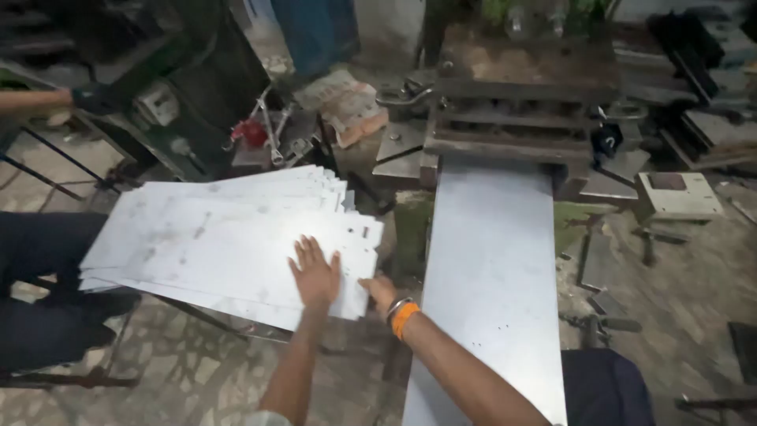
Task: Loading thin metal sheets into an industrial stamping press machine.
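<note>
Flat, left hand (315, 273) splayed on sheet stack (229, 237); right hand (379, 290) gripping its edge.

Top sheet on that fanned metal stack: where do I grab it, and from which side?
Take the top sheet at its near right corner, coming in from the right edge. The stack is fanned, so that edge overhangs free. The left hand lies flat on top there, and the right hand is at the same corner; its fingers are hidden. The other edges lie flush on lower sheets.
</note>
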